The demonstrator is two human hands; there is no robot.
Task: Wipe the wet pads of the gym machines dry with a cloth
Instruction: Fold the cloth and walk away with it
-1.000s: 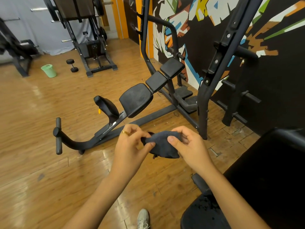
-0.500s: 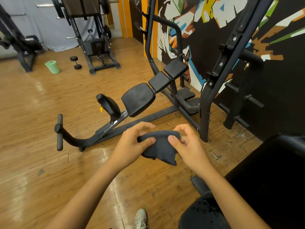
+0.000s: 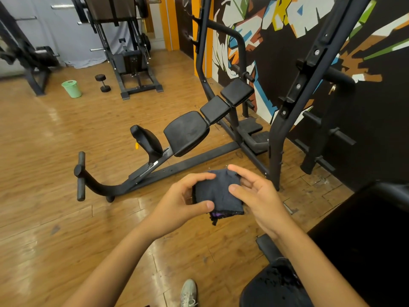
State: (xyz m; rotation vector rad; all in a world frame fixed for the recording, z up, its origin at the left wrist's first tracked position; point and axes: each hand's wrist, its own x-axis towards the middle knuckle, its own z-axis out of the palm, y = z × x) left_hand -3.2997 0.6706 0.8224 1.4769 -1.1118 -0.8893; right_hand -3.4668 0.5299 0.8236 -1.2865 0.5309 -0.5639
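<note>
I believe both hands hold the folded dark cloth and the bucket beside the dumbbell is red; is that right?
Not quite: the head view shows the bucket is light green, not red. The rest holds: the left hand and the right hand both hold the folded dark cloth, and the bucket stands beside the dumbbell.
</note>
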